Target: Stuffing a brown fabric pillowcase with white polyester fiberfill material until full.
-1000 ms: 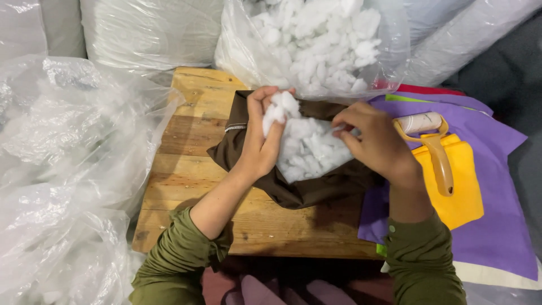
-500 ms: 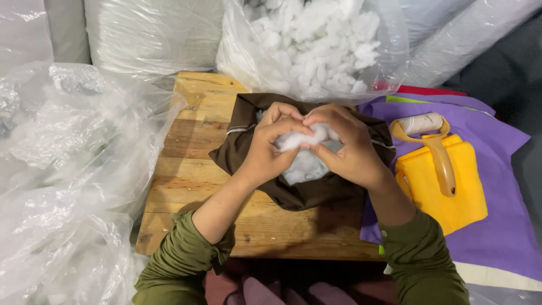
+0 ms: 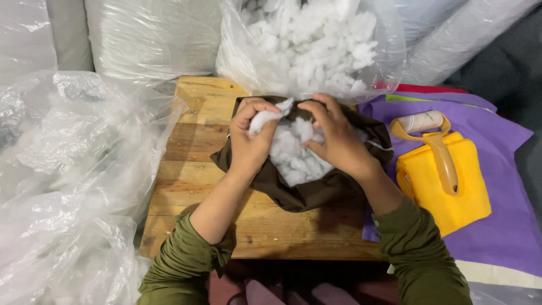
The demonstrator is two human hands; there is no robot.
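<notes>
1. The left hand (image 3: 248,144) is closed around a small tuft of white stuffing (image 3: 293,148). It holds the tuft just above the open mouth of the brown cloth cover (image 3: 305,192).
2. The right hand (image 3: 339,141) has its fingers spread wide. It holds nothing. It presses down on the stuffing that sits inside the cover.
3. The cover lies in the middle of the wooden tabletop (image 3: 192,169), and it looks about half full of fluff.
4. To do this well, I think small tufts are best. Big lumps would make the cover bumpy.
5. One hand should keep the mouth of the cover open, so the fluff does not fall on the tabletop.
6. Push the fluff toward the corners, gently, so it spreads out flat.
7. The big clear bag of stuffing (image 3: 316,45) stands right behind the cover, touching its far edge, so more fluff is close by.
8. A lint roller (image 3: 435,147) rests on a folded yellow cloth (image 3: 451,197) to the right, on a purple cloth (image 3: 497,237). Keep loose fluff away from them.
9. Crinkly empty plastic bags (image 3: 73,169) are piled on the left.
</notes>
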